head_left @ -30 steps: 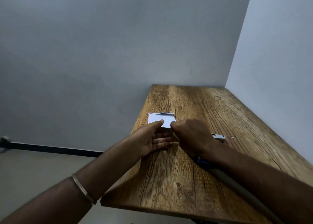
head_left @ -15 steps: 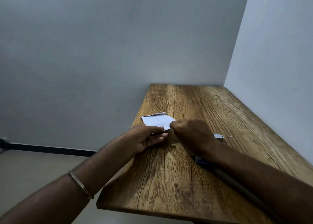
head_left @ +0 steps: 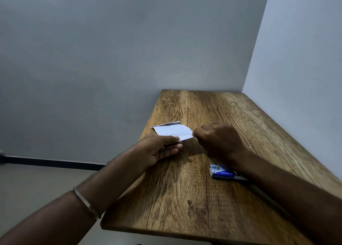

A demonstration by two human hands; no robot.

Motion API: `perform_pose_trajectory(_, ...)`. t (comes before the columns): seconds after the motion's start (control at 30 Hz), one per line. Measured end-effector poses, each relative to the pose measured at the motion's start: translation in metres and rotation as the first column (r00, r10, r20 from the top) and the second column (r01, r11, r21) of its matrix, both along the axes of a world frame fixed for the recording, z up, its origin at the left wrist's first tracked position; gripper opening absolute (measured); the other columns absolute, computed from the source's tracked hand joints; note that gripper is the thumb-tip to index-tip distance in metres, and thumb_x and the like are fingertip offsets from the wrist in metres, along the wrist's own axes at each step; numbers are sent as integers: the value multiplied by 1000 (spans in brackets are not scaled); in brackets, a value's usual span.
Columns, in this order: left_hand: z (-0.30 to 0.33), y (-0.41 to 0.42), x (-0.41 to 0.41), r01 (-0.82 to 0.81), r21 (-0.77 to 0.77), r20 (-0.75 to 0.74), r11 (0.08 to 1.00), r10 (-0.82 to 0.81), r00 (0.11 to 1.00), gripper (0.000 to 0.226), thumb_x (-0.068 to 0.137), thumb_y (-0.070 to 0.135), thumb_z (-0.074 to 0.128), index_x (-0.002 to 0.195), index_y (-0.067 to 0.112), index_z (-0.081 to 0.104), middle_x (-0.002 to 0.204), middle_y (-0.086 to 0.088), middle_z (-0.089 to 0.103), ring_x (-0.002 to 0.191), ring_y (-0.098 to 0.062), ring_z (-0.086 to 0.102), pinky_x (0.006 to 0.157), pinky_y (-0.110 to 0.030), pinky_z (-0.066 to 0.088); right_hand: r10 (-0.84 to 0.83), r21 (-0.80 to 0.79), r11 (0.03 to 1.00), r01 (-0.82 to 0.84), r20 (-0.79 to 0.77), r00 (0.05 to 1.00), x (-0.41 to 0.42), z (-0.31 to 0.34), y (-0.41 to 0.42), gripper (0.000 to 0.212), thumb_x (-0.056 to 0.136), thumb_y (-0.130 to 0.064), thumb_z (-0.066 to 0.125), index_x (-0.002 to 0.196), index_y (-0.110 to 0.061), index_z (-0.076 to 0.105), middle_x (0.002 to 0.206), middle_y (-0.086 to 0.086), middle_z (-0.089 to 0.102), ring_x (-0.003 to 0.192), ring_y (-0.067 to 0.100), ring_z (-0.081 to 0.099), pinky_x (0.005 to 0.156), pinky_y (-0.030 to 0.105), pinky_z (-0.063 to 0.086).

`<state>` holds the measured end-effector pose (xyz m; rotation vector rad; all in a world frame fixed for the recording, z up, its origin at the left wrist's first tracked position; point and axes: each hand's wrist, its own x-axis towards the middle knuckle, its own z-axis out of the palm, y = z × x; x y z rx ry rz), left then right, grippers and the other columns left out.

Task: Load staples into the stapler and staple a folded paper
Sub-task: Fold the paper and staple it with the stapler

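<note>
Left hand (head_left: 159, 150) and right hand (head_left: 220, 139) each pinch an end of the folded white paper (head_left: 173, 132) — now lifted and turned off the wooden surface (head_left: 185, 198). Stapling seems next; stapler unseen.

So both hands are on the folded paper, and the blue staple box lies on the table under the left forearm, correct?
Not quite. In the head view the blue staple box lies under the right forearm, not the left. The rest holds: the left hand and right hand both hold the folded paper over the table.
</note>
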<state>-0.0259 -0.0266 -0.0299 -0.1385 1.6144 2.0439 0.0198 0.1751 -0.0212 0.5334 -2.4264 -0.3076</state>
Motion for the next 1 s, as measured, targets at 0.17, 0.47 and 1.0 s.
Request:
perform_pose_trajectory(0.17, 1, 0, 2, 17, -4, -2, 1000, -17, 1000, 27, 80, -4, 74, 104, -10, 65, 76, -19, 75, 60, -19, 73, 48, -23, 57, 47, 55, 998, -43, -60, 997, -6, -4, 3, 19, 84, -5, 58, 74, -18, 67, 65, 0, 71, 61, 23, 64, 60, 30, 46)
perform_pose_trajectory(0.47, 4, -4, 4, 52, 23, 19, 998, -52, 998, 25, 84, -3, 69, 107, -11, 66, 78, -17, 74, 58, -17, 72, 49, -22, 58, 12, 64, 998, -10, -31, 999, -14, -5, 1, 13, 82, -7, 65, 78, -18, 71, 77, 1, 74, 74, 23, 64, 66, 33, 46)
perform_pose_trajectory(1.0, 1, -3, 9, -19, 70, -72, 997, 24, 997, 31, 80, -10, 71, 108, -3, 59, 80, -21, 75, 67, -24, 75, 52, -26, 59, 397, -865, 372, 338, 477, 785, -14, 15, 7, 8, 86, -13, 75, 94, -11, 74, 76, 5, 78, 66, 10, 74, 54, 18, 53)
